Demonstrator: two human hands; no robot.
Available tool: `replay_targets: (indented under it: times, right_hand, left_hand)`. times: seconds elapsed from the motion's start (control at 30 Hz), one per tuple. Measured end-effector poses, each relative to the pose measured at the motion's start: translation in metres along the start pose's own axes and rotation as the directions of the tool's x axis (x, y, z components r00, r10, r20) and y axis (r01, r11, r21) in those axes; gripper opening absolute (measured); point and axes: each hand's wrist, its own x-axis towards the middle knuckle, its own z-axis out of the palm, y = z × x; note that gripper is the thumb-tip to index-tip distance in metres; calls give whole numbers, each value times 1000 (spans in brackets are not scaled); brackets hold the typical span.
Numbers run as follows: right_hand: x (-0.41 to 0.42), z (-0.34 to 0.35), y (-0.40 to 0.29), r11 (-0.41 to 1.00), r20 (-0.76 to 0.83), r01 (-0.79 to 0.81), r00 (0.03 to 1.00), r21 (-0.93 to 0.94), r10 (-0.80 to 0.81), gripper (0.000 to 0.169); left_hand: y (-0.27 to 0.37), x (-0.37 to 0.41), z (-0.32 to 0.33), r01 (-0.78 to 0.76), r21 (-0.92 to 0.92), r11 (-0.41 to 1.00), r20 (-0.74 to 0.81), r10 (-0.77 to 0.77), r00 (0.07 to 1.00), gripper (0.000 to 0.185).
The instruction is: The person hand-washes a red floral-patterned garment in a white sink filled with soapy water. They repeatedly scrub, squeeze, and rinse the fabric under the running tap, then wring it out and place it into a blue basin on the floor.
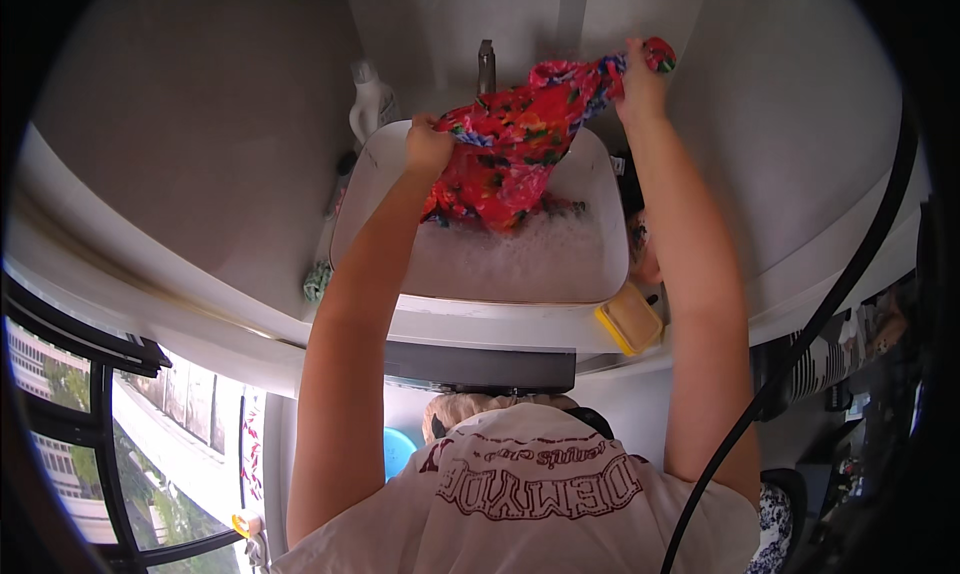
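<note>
A wet red floral cloth (517,139), probably a garment, is stretched between my two hands over a white basin (624,251). My left hand (430,145) grips its edge above the basin's left part. My right hand (643,86) is raised higher, beyond the basin's far right corner, closed on a bunched end that sticks out past the fist. The cloth's lower part hangs into sudsy water (517,251). Behind the cloth stands a metal faucet (487,68).
A white plastic bottle (370,101) stands behind the basin's left corner. At the near right corner lies a yellow-rimmed box (630,319). A green patterned item (317,280) is at the left edge. Walls rise on both sides, and a black cable (817,334) crosses the right of the view.
</note>
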Motion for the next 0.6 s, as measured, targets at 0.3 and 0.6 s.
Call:
replay_targets:
  times: [0.3, 0.6]
  right_hand:
    - [-19, -92, 106, 569, 190, 204, 978, -797, -85, 37]
    - [-103, -71, 132, 100, 626, 702, 549, -705, 554, 75]
  left_hand:
    - [-14, -47, 1, -301, 226, 926, 618, 102, 779, 96]
    - [-7, -85, 1, -549, 639, 539, 756, -304, 581, 113]
